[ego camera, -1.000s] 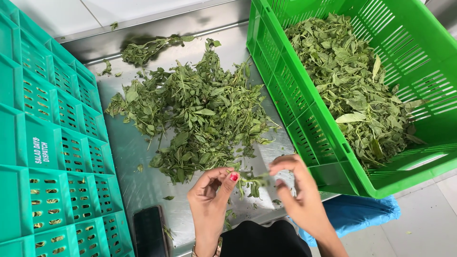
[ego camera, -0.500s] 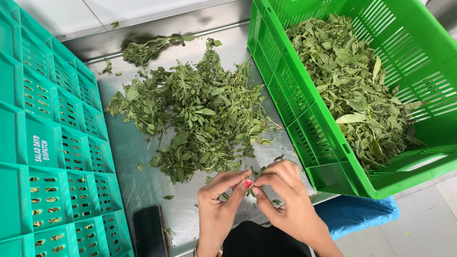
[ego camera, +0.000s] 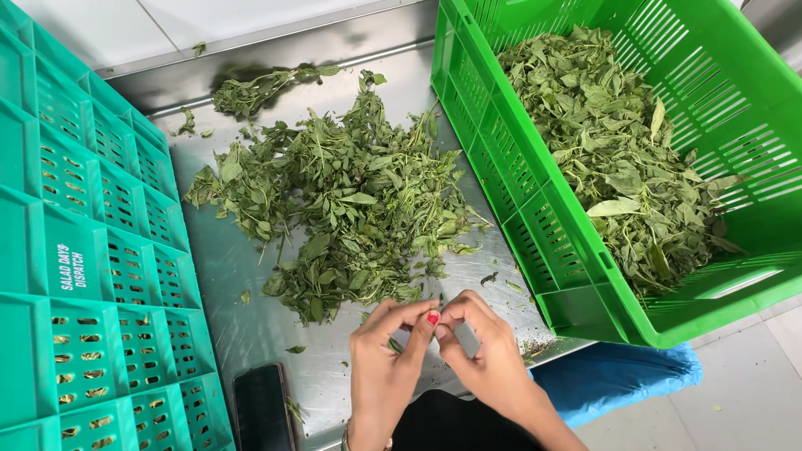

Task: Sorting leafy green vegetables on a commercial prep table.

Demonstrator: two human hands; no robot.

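Steel table [ego camera: 251, 334] bears a herb pile [ego camera: 351, 209]; just below it, left hand [ego camera: 386, 355] and right hand [ego camera: 480, 347] meet, fingertips pinching one small sprig [ego camera: 394, 344].

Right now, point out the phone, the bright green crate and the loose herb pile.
phone [ego camera: 261, 407]: head view, middle of its dark screen.
bright green crate [ego camera: 535, 209]: head view, slotted near wall.
loose herb pile [ego camera: 351, 209]: head view, centre of the leaves.

the loose heap of dark green leafy sprigs [ego camera: 342, 209] lies on a dull grey steel table [ego camera: 251, 326]. right of the heap a bright green slotted plastic crate [ego camera: 535, 217]; left, a teal slotted crate [ego camera: 83, 276]; a black phone [ego camera: 261, 407] below.
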